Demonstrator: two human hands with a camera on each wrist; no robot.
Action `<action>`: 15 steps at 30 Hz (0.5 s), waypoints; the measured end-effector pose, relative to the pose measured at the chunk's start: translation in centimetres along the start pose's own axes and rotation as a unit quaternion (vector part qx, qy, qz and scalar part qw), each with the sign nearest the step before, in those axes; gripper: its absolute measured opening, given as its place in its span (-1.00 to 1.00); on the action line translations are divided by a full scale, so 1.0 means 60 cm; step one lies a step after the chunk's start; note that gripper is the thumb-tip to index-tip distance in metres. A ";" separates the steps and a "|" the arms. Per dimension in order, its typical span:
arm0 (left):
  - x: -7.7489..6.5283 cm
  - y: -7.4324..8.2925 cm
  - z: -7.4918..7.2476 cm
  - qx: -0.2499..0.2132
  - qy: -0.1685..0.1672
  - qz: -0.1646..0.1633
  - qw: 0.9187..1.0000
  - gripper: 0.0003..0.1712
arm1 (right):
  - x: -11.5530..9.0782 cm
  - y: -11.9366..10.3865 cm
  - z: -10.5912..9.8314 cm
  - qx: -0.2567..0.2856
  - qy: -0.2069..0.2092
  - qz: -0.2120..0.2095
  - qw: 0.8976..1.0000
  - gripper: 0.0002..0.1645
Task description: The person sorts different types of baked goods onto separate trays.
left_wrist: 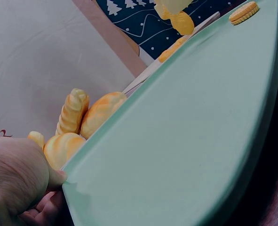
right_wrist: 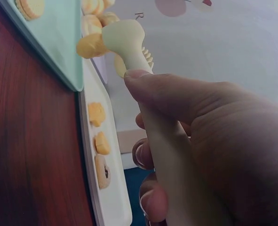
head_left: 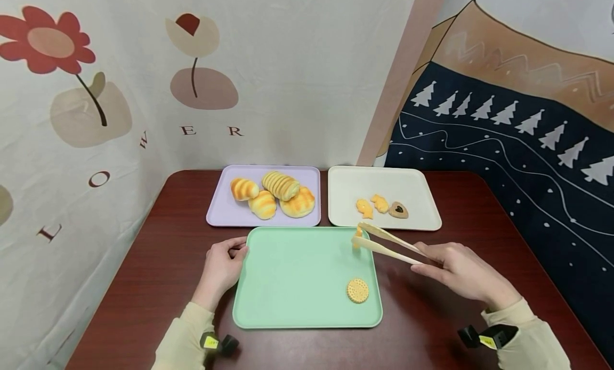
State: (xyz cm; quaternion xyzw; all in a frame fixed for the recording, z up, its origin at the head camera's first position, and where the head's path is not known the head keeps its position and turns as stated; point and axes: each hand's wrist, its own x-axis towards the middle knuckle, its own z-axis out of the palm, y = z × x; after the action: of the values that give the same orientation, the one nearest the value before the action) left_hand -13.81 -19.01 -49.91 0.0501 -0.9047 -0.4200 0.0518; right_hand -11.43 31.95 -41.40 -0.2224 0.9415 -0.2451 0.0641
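Observation:
My left hand (head_left: 223, 266) pinches the left rim of the mint-green tray (head_left: 302, 279) near its far corner, thumb on the edge and fingers curled below. My right hand (head_left: 462, 270) holds cream-coloured tongs (head_left: 386, 250), with the thumb along one arm. Between the tong tips is a small orange-yellow cookie (right_wrist: 91, 46), raised above the green tray's far right corner; its shape is partly hidden. A round ridged biscuit (head_left: 357, 290) lies on the green tray, towards the near right.
Behind stands a white tray (head_left: 379, 178) with two golden cookies (head_left: 364, 208) and a brown heart-centred cookie (head_left: 398, 210). Beside it, a lilac tray (head_left: 225, 215) bears several bread rolls (head_left: 280, 185). All stand on a dark red wooden table (head_left: 158, 263) against cloth-covered walls.

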 end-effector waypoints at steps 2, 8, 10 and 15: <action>0.000 0.000 0.000 -0.001 0.000 -0.001 1.000 -0.71 | 0.002 0.001 -0.001 -0.001 0.005 -0.003 1.000 -0.38; 0.001 -0.001 0.000 -0.003 -0.004 -0.004 1.000 -0.70 | 0.008 0.006 -0.008 -0.007 0.027 -0.005 1.000 -0.41; 0.001 -0.001 0.000 -0.004 -0.004 -0.004 1.000 -0.70 | 0.009 0.008 -0.010 -0.009 0.035 0.002 0.999 -0.37; 0.001 0.000 0.000 -0.004 -0.005 -0.006 1.000 -0.70 | 0.012 0.017 -0.014 -0.018 0.056 0.016 0.998 -0.28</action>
State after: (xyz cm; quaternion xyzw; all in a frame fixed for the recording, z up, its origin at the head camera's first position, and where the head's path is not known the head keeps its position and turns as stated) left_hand -13.83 -19.04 -49.91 0.0531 -0.9029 -0.4241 0.0449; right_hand -12.65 32.77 -41.19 -0.1945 0.9513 -0.2390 0.0114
